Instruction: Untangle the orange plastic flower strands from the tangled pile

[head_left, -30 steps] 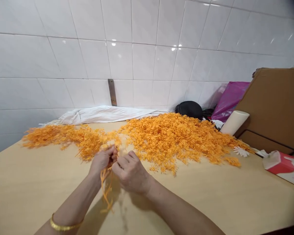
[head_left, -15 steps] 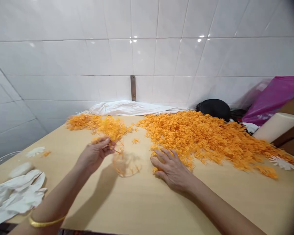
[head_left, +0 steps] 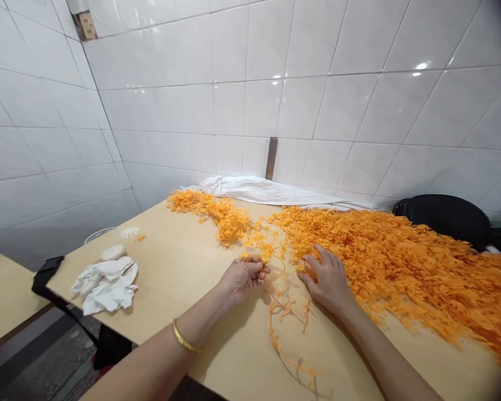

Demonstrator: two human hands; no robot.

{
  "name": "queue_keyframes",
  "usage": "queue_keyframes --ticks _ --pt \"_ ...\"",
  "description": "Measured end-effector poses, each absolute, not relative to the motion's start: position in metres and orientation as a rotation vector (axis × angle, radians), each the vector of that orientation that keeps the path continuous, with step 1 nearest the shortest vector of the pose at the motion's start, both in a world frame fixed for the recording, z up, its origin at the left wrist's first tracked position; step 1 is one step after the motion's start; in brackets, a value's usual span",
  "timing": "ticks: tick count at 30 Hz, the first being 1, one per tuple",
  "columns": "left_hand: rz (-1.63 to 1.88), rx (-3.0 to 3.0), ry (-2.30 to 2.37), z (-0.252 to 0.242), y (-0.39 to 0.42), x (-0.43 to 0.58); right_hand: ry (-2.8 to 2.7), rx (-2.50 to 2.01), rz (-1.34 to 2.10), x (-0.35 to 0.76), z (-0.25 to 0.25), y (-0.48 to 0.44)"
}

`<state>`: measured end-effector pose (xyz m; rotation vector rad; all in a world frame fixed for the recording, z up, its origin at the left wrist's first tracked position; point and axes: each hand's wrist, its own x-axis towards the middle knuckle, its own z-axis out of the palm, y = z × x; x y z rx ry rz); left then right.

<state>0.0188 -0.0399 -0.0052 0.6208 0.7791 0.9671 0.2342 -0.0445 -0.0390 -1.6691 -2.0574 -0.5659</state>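
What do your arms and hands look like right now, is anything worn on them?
No gloves or sleeves show: the left hand and right hand are bare up the forearm. A plain gold bangle sits at the left wrist; nothing is visibly worn on the right.

A plain workroom: white glazed wall tiles rose behind a long pale worktable heaped with orange strands, and a second table stood just left of it.
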Motion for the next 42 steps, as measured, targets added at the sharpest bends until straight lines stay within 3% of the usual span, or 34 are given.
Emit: queue_keyframes --ticks 6,15,19,25,31,33,37,42 --pt "0.945 0.660 0.757 -0.004 -0.013 0.033 -1.795 -1.419 -0.319 0.226 -0.028 -0.054" --pt "0.920 0.786 0.656 -0.022 -0.015 0.047 -1.105 -1.115 1.058 0.197 -0.024 -0.060" --pt "0.909 0.717 0.590 -0.020 -0.017 0.046 -0.854 -0.887 1.363 0.192 -0.019 -0.060" --pt "0.870 0.677 0.579 -0.016 -0.017 0.044 -0.789 -1.051 1.187 0.197 -0.023 -0.056" --pt "1.050 0.756 0.705 -0.023 -0.014 0.044 -1.244 -1.280 0.311 0.192 -0.013 -0.069" --pt "1.072 0.740 0.700 -0.025 -0.017 0.047 -1.497 -1.249 0.178 0.184 -0.010 -0.074" --pt "0.986 0.706 0.610 -0.028 -0.026 0.054 -1.814 -1.318 0.213 0.169 -0.014 -0.075" --pt "0.888 0.866 0.706 -0.028 -0.026 0.053 -1.832 -1.355 0.338 0.169 -0.021 -0.071"
